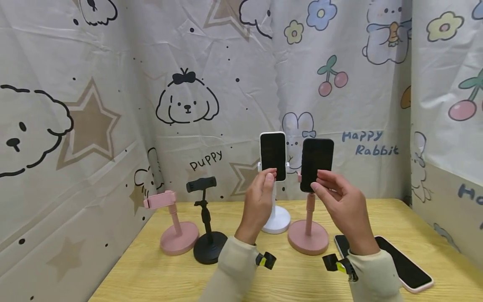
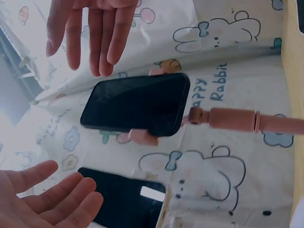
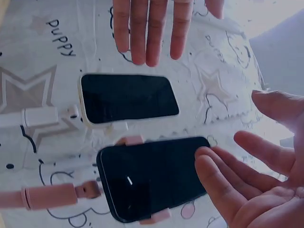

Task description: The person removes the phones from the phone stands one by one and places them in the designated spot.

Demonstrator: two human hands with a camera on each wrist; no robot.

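Observation:
My left hand (image 1: 258,201) is raised beside a white-edged phone (image 1: 273,153), which stands upright in the clamp of a white phone stand (image 1: 280,220). No thing is in its fingers; a gap separates them from that phone in the right wrist view. To the right, a black phone (image 1: 315,157) is clamped upright in a pink phone stand (image 1: 308,238). My right hand (image 1: 347,209) is near this phone with fingers loosely bent, holding nothing. In the left wrist view the right hand (image 2: 102,33) appears apart from the black phone (image 2: 135,104). Both screens are dark.
Another pink phone stand (image 1: 179,238) and a black one (image 1: 210,247) stand at the table's left, their clamps without phones. A pink-edged phone (image 1: 405,264) lies face up at right, partly behind my right wrist. A printed curtain (image 1: 241,96) encloses the wooden table (image 1: 151,277).

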